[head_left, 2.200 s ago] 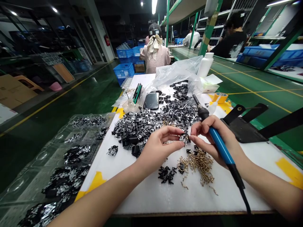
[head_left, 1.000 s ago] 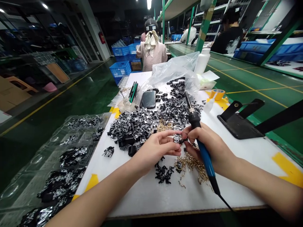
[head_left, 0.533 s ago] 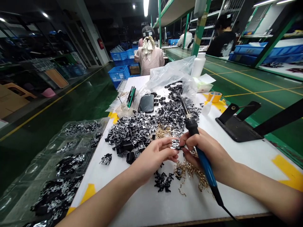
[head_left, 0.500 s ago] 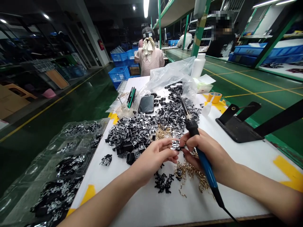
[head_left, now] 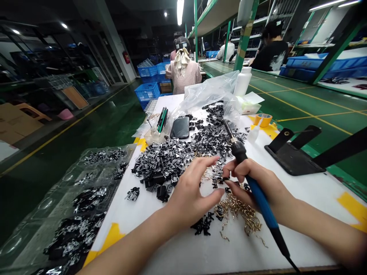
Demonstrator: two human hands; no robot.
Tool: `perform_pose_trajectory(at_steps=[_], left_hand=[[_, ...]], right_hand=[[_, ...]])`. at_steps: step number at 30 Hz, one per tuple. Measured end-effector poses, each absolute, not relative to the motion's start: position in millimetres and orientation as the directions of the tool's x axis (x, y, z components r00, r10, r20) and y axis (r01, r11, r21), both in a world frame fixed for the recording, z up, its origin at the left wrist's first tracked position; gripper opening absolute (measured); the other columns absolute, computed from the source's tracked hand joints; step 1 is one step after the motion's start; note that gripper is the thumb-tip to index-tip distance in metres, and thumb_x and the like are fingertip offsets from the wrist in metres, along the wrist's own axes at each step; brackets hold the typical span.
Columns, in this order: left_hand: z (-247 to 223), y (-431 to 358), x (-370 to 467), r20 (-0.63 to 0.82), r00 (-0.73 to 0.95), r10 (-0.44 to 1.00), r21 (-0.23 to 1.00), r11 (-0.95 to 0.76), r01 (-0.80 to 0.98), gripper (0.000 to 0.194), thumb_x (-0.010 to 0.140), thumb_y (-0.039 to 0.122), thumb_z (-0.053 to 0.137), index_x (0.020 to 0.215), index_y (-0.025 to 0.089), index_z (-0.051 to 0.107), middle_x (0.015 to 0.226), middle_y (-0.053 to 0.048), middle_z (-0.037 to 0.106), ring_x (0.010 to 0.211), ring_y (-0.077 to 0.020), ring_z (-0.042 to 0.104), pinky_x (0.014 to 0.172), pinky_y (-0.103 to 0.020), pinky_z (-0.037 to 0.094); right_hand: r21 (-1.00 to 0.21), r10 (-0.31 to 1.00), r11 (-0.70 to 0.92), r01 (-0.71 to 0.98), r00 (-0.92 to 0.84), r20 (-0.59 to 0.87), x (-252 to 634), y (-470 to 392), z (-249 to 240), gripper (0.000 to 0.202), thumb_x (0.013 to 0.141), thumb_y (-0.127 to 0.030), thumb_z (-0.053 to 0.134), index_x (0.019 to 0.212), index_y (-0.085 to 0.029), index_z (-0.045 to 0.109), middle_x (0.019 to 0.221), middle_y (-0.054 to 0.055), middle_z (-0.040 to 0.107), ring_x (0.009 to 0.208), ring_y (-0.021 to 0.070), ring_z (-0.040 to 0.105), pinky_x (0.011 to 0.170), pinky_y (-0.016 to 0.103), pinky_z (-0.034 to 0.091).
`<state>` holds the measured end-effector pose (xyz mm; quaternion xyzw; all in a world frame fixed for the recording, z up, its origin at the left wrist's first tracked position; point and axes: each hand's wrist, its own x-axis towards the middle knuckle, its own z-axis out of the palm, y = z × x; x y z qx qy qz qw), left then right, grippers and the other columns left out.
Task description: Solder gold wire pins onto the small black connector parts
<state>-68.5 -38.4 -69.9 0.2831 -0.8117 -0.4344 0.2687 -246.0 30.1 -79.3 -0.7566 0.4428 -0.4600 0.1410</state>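
My left hand (head_left: 190, 194) hovers over the white table (head_left: 183, 252), thumb and fingers spread, with nothing between them. My right hand (head_left: 258, 187) holds a blue-handled soldering iron (head_left: 259, 198), its metal tip pointing up and away from me. Between that hand's thumb and index finger is a small black part (head_left: 226, 179). A heap of black and silver clips (head_left: 163, 160) lies beyond my left hand. Gold-coloured bent pieces (head_left: 243, 214) lie below my right hand, and a few small black parts (head_left: 203, 224) are near my left wrist.
A clear tray (head_left: 61, 191) with clips stands at the left. Farther back are a phone (head_left: 180, 127), pens (head_left: 162, 119), a plastic bag (head_left: 209, 89), a white bottle (head_left: 242, 81) and orange tape (head_left: 263, 120). A black stand (head_left: 295, 154) is at the right. People sit beyond.
My left hand has let go of the small silver and black part and opened, its fingers spreading. The right hand keeps the iron and a small part. The view has shifted slightly.
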Motion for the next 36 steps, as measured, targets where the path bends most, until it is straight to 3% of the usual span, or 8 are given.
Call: perform_pose_trajectory(at_steps=[2,4,13,19,23,26,31,36], left_hand=[[-72.3,-36.3,-67.8,0.495,-0.667,-0.557,0.663,0.738,-0.124,0.046,0.073,0.016,0.056,0.119,0.022,0.048,0.109,-0.002,0.06,0.104,-0.0055,0.053,0.096,-0.022,0.045],[-74.3,-35.0,-67.5,0.633,-0.639,-0.437,0.543,0.839,-0.036,0.041,0.072,0.008,0.055,0.111,0.018,0.051,0.1,-0.001,0.063,0.096,-0.0026,0.056,0.09,-0.016,0.049],[-73.2,-34.5,-69.7,0.728,-0.547,-0.413,0.473,0.88,-0.036,0.033,0.067,0.005,0.06,0.098,0.014,0.055,0.089,0.0,0.065,0.085,-0.0006,0.061,0.077,-0.01,0.052],[-66.3,-30.5,-68.6,0.56,-0.545,-0.623,0.656,0.736,-0.168,0.015,0.072,0.014,0.058,0.087,0.016,0.058,0.082,0.001,0.064,0.079,0.0,0.06,0.072,-0.008,0.05],[-63.0,-43.5,-66.7,0.226,-0.446,-0.866,0.901,0.36,-0.243,0.02,0.072,0.028,0.06,0.089,0.019,0.053,0.084,0.002,0.058,0.074,0.0024,0.055,0.068,-0.006,0.048],[-64.1,-57.8,-64.0,0.058,-0.384,-0.922,0.968,0.146,-0.204,0.031,0.067,0.035,0.065,0.086,0.018,0.046,0.076,0.004,0.051,0.067,0.0025,0.048,0.061,-0.008,0.044],[-65.6,-68.6,-60.2,0.032,-0.349,-0.936,0.984,0.091,-0.155,0.033,0.064,0.031,0.066,0.078,0.016,0.04,0.073,0.003,0.047,0.065,0.0015,0.046,0.062,-0.012,0.042],[-64.1,-68.5,-60.5,0.038,-0.365,-0.93,0.988,0.09,-0.129,0.035,0.064,0.027,0.065,0.071,0.015,0.033,0.072,0.003,0.045,0.062,0.0015,0.044,0.061,-0.014,0.042]], right_hand=[[-0.65,-0.806,-0.56,-0.513,0.158,0.57,-244.3,30.6,-78.8,0.024,0.081,-0.001,0.05,0.083,-0.019,0.034,0.091,0.002,0.05,0.086,0.0089,0.054,0.074,0.021,0.044],[-0.676,-0.811,-0.556,-0.485,0.137,0.569,-242.8,31.1,-78.5,0.024,0.081,-0.003,0.052,0.082,-0.02,0.034,0.092,0.002,0.051,0.086,0.009,0.054,0.074,0.02,0.045],[-0.83,-0.881,-0.465,-0.307,0.069,0.468,-240.6,33.2,-78.3,0.025,0.085,-0.009,0.053,0.082,-0.021,0.032,0.094,0.0,0.053,0.085,0.0099,0.053,0.074,0.023,0.045],[-0.805,-0.879,-0.464,-0.37,0.076,0.472,-242.4,28.8,-75.9,0.025,0.085,-0.014,0.056,0.081,-0.021,0.033,0.093,0.0,0.055,0.084,0.0099,0.055,0.073,0.022,0.045],[-0.712,-0.836,-0.499,-0.494,0.058,0.545,-251.3,30.7,-69.0,0.017,0.091,-0.039,0.048,0.088,-0.022,0.044,0.086,0.0,0.059,0.077,0.01,0.056,0.07,0.021,0.045],[-0.692,-0.85,-0.48,-0.539,0.09,0.519,-256.5,35.3,-62.0,0.036,0.091,-0.054,0.037,0.107,-0.025,0.05,0.084,0.002,0.058,0.072,0.0102,0.055,0.065,0.02,0.045],[-0.661,-0.844,-0.496,-0.563,0.132,0.52,-259.8,39.2,-57.7,0.016,0.094,-0.028,0.043,0.099,-0.026,0.058,0.078,-0.001,0.059,0.069,0.0075,0.057,0.063,0.016,0.045],[-0.701,-0.851,-0.513,-0.495,0.187,0.491,-264.0,38.3,-62.2,0.02,0.093,-0.019,0.041,0.092,-0.026,0.059,0.068,-0.001,0.061,0.059,0.0097,0.059,0.055,0.019,0.046]])
